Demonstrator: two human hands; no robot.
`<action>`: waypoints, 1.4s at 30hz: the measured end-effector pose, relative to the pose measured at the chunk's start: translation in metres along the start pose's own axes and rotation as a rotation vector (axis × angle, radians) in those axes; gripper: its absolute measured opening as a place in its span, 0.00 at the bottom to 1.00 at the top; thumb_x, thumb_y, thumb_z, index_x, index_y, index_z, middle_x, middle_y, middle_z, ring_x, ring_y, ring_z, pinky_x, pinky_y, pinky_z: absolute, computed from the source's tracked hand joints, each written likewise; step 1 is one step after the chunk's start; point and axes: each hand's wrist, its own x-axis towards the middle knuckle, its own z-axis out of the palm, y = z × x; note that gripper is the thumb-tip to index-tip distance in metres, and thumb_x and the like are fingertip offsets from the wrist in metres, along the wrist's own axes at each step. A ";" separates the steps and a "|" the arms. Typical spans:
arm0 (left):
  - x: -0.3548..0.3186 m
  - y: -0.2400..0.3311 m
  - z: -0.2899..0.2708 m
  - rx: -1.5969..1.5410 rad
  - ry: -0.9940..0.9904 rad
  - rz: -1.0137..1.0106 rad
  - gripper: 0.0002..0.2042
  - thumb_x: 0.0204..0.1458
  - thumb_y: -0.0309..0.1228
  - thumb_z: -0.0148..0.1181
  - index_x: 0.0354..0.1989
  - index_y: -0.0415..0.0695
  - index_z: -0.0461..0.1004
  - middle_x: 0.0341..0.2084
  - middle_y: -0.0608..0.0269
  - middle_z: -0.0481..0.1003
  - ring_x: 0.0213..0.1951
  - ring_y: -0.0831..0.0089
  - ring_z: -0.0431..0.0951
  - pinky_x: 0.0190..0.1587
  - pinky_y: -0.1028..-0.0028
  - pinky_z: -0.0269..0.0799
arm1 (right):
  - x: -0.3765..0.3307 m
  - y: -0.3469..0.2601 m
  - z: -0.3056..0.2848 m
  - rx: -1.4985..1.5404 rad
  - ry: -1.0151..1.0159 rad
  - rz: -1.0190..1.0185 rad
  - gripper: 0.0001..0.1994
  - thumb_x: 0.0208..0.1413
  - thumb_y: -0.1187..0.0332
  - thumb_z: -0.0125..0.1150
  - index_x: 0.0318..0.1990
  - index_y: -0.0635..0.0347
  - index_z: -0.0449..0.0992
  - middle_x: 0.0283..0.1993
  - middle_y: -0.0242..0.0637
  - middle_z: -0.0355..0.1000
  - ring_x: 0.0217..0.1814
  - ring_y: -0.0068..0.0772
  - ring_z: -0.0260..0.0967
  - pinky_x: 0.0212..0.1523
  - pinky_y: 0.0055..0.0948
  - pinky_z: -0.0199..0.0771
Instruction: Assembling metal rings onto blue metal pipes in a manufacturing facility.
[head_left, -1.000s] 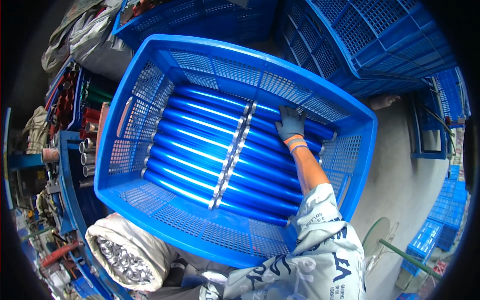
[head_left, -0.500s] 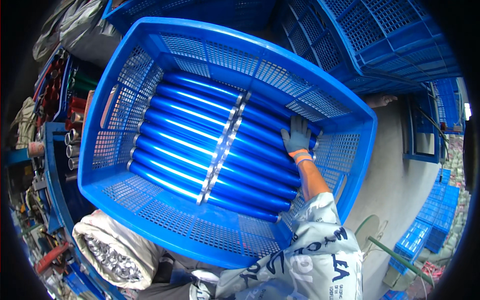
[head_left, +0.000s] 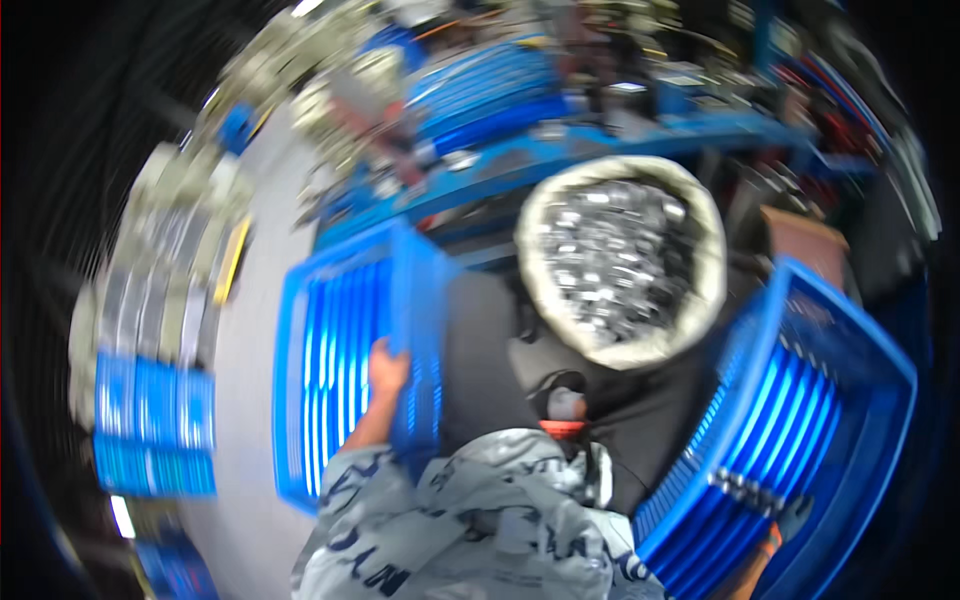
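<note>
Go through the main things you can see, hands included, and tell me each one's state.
Left basket: open-topped, loaded.
Left tubes: blue, side by side.
Right basket: open-topped, loaded.
Right tubes: blue, in two rows.
Sack: open, filled.
Metal parts: loose, heaped.
Left hand: bare, at left basket, grip unclear.
Right hand: gloved, inside right basket, grip unclear.

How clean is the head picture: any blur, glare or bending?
Head view: motion blur smears the bench and the metal pieces in the sack; head view: white glare streaks the tubes in the left basket; head view: straight edges bow near the dark rim.
</note>
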 end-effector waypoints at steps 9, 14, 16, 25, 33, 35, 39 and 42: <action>0.005 -0.047 -0.016 -0.393 0.034 -0.150 0.36 0.66 0.55 0.73 0.73 0.42 0.76 0.63 0.39 0.83 0.66 0.41 0.83 0.69 0.49 0.78 | -0.113 -0.593 0.276 0.479 -0.592 -0.723 0.25 0.82 0.72 0.60 0.81 0.66 0.72 0.83 0.50 0.71 0.85 0.42 0.68 0.84 0.40 0.68; 0.057 -0.167 -0.025 -0.452 0.305 0.027 0.23 0.67 0.41 0.78 0.62 0.37 0.82 0.64 0.45 0.81 0.66 0.50 0.82 0.69 0.56 0.79 | -0.243 -0.673 0.425 -0.119 -0.664 -1.312 0.40 0.74 0.62 0.71 0.88 0.60 0.60 0.89 0.60 0.58 0.90 0.60 0.59 0.84 0.49 0.65; 0.089 -0.260 -0.027 -0.444 0.472 -0.150 0.20 0.64 0.31 0.77 0.60 0.36 0.82 0.61 0.44 0.82 0.65 0.45 0.82 0.70 0.54 0.77 | -0.263 -0.652 0.473 -0.241 -0.713 -1.225 0.43 0.71 0.52 0.74 0.85 0.62 0.64 0.86 0.64 0.62 0.88 0.71 0.59 0.85 0.55 0.64; 0.239 -0.507 -0.048 0.121 0.214 -0.589 0.38 0.59 0.40 0.78 0.76 0.37 0.72 0.70 0.42 0.77 0.72 0.41 0.76 0.77 0.51 0.73 | -0.305 -0.650 0.522 -0.366 -0.890 -0.862 0.30 0.76 0.59 0.68 0.78 0.67 0.74 0.60 0.56 0.88 0.62 0.57 0.87 0.66 0.46 0.84; 0.320 -0.497 -0.029 0.338 -0.178 -0.700 0.49 0.54 0.68 0.77 0.75 0.43 0.75 0.69 0.45 0.78 0.73 0.45 0.76 0.78 0.44 0.66 | -0.287 -0.634 0.548 -0.571 -0.682 -1.113 0.22 0.76 0.64 0.61 0.69 0.69 0.81 0.68 0.68 0.80 0.71 0.73 0.77 0.71 0.58 0.79; 0.315 -0.505 -0.035 0.309 -0.155 -0.665 0.46 0.52 0.65 0.81 0.69 0.40 0.80 0.68 0.41 0.79 0.71 0.42 0.78 0.76 0.48 0.73 | -0.273 -0.620 0.562 -0.422 -0.743 -1.110 0.21 0.75 0.66 0.61 0.69 0.68 0.82 0.72 0.67 0.77 0.76 0.73 0.73 0.75 0.57 0.76; 0.294 -0.481 -0.057 0.060 -0.049 -0.773 0.43 0.50 0.54 0.82 0.69 0.35 0.77 0.65 0.36 0.82 0.65 0.42 0.85 0.70 0.51 0.81 | -0.297 -0.627 0.553 -0.534 -0.768 -1.161 0.19 0.72 0.70 0.62 0.65 0.70 0.84 0.70 0.63 0.81 0.78 0.66 0.74 0.81 0.53 0.70; 0.278 -0.419 -0.074 -0.089 0.189 -0.670 0.41 0.49 0.51 0.82 0.67 0.37 0.77 0.58 0.38 0.86 0.59 0.41 0.88 0.65 0.50 0.83 | -0.290 -0.630 0.528 -0.637 -0.806 -1.163 0.17 0.68 0.70 0.65 0.61 0.66 0.88 0.77 0.59 0.76 0.83 0.64 0.67 0.83 0.54 0.67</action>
